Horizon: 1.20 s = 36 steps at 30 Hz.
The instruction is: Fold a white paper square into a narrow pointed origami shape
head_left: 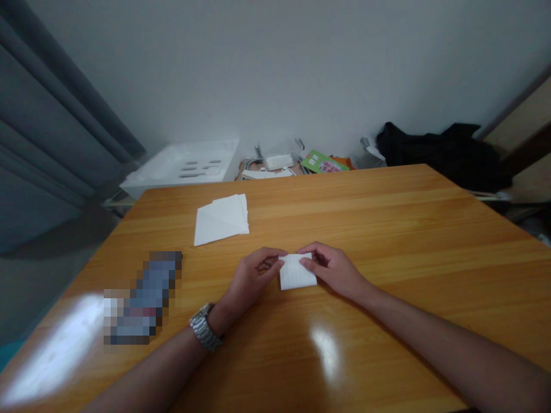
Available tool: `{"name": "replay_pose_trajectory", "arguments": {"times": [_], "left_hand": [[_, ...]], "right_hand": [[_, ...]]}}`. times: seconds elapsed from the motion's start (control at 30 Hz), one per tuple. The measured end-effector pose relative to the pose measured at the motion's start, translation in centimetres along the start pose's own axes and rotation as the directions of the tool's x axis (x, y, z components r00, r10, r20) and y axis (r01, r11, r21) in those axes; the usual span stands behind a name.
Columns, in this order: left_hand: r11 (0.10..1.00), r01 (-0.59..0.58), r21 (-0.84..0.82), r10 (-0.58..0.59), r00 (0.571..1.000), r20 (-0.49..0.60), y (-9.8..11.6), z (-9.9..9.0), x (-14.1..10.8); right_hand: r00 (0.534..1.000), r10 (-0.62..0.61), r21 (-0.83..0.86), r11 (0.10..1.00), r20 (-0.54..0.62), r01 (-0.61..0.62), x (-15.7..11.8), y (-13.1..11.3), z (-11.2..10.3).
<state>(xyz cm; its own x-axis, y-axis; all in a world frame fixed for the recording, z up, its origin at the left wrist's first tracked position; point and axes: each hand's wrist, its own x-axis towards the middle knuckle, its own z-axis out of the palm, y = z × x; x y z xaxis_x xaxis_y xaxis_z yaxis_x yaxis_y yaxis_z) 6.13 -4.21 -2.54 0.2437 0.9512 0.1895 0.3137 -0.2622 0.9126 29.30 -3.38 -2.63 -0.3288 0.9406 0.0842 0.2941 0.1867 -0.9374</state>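
Observation:
A small folded piece of white lined paper (296, 274) rests on the wooden table (387, 223) between my two hands. My left hand (257, 273), with a metal watch (205, 327) on its wrist, pinches the paper's upper left corner between thumb and fingers. At the upper right corner, my right hand (330, 268) grips the same paper, thumb on top. The paper's faint lines run across its visible face. Farther off to the left lie several white sheets (222, 219), loosely stacked and partly folded.
A blurred-out phone-like object (148, 298) lies at the table's left. Past the far edge stand a white tray (189, 163) with slots, a green booklet (325, 163) among clutter, and black cloth (443, 152). A grey curtain (51, 109) hangs at left.

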Motion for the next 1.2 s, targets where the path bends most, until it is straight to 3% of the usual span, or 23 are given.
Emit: {"name": "replay_pose_trajectory", "arguments": {"times": [0.43, 0.97, 1.2], "left_hand": [[0.999, 0.034, 0.007, -0.034, 0.999, 0.019, 0.1, -0.1, 0.1], [0.978, 0.124, -0.168, -0.126, 0.992, -0.002, 0.9, -0.1, 0.4], [0.949, 0.227, -0.220, -0.212, 0.973, 0.090, 1.5, 0.4, 0.7]], "right_hand": [[1.000, 0.001, -0.002, 1.000, 0.008, -0.001, 0.0, 0.4, 0.3], [0.999, -0.029, -0.008, 1.000, -0.034, 0.029, -0.1, -0.1, 0.0], [0.997, -0.033, 0.013, 0.999, -0.075, 0.034, -0.1, -0.2, -0.1]]}}
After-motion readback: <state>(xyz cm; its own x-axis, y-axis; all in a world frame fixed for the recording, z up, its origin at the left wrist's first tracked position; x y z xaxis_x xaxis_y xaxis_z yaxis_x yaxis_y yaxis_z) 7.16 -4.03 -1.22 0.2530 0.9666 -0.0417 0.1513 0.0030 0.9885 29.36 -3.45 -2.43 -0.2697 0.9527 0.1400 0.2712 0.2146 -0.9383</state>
